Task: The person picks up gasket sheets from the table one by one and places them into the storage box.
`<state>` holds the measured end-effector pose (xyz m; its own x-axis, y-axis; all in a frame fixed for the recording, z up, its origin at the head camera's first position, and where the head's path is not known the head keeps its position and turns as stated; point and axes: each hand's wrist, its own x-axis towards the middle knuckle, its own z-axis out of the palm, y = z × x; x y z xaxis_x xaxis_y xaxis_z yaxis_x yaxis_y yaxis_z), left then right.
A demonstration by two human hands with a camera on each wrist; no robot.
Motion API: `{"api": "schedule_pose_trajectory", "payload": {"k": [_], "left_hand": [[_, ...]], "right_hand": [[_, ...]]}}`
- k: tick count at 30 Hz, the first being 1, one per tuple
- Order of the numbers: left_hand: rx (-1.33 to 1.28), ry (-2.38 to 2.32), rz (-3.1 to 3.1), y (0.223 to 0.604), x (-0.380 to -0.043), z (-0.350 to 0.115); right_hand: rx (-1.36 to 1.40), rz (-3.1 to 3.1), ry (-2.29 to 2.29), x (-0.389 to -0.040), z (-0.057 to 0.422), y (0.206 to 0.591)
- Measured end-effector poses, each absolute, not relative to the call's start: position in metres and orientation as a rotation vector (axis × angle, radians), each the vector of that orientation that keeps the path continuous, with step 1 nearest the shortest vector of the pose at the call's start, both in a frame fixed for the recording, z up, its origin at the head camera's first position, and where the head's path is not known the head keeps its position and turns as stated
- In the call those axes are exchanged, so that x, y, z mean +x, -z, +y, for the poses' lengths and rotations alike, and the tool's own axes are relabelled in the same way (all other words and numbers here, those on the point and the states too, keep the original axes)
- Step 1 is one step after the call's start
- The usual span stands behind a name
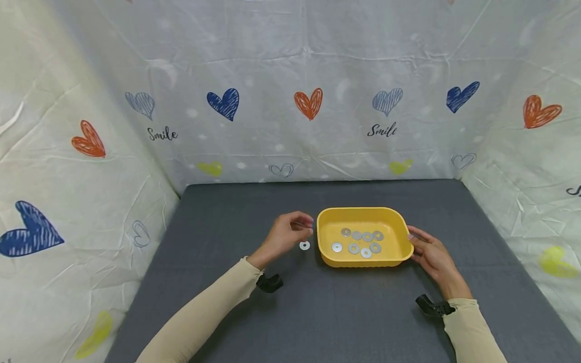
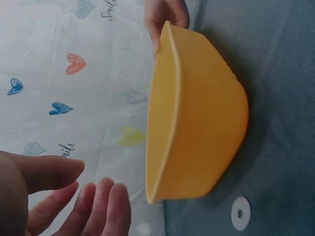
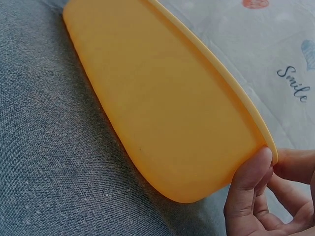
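Observation:
A yellow plastic tray (image 1: 363, 214) with rounded corners stands on the table, several flat metal washers (image 1: 366, 236) lying spread over its floor. My right hand (image 1: 434, 258) grips the tray's right end, and in the right wrist view its thumb (image 3: 252, 169) lies against the outer wall just under the rim. Left of the tray, my left hand (image 1: 290, 233) hovers with loosely bent fingers and nothing visible between thumb and fingertips. A single washer (image 2: 240, 213) lies flat on the cloth beside the tray, just below the left fingertips in the head view.
Dark grey cloth (image 1: 354, 317) covers the table. Pale curtains (image 1: 272, 50) printed with hearts and the word Smile hang behind the table and along both sides. Black straps (image 1: 270, 283) show at both wrists, below the beige sleeves.

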<state>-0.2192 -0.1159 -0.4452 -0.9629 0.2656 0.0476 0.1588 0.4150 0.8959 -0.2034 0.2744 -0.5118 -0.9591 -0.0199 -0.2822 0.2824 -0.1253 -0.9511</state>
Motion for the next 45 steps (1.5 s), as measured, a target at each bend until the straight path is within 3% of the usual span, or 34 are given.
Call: {"api": "schedule_pose_trajectory", "payload": {"k": [13,45], "left_hand": [[0.587,-1.506,2.832,0.476,-0.216,-0.134],[0.336,-1.115,2.996,0.534,-0.229,-0.135]], "right_hand": [[0.29,1.928,2.198,-0.204,0.275,0.512],[0.275,1.916,2.198,-0.203,0.276,0.515]]}}
